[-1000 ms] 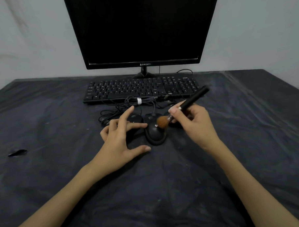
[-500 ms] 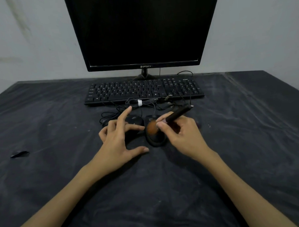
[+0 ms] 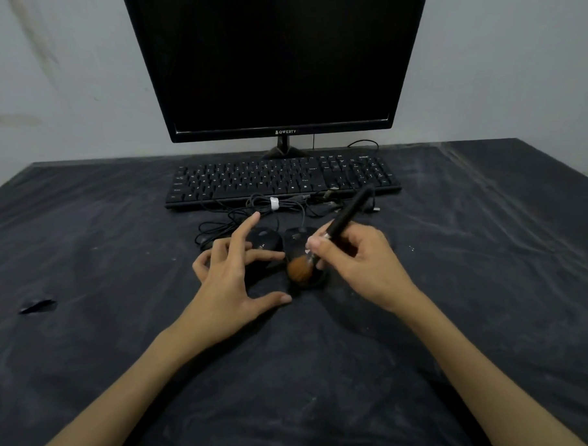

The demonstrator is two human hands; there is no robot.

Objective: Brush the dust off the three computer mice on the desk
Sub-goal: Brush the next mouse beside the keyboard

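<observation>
A black mouse (image 3: 317,279) lies in the middle of the desk, and the brown bristles of a brush (image 3: 299,269) press on its top. My right hand (image 3: 358,264) grips the brush by its black handle, which slants up to the right toward the keyboard. Two more black mice sit just behind: one on the left (image 3: 264,239), one in the centre (image 3: 295,234). My left hand (image 3: 227,279) rests on the cloth left of the brushed mouse. Its fingers are spread and it holds nothing. One finger reaches to the edge of the left mouse.
A tangle of mouse cables (image 3: 271,205) lies between the mice and the black keyboard (image 3: 280,181). Behind stands a dark monitor (image 3: 278,58) against the wall. The desk wears a dusty black plastic cover (image 3: 117,230), with a small tear (image 3: 37,305) at the left.
The bristles have swept from the right side of the front mouse across its top toward me. The handle dipped low, then rose again. My left hand has stayed put.
</observation>
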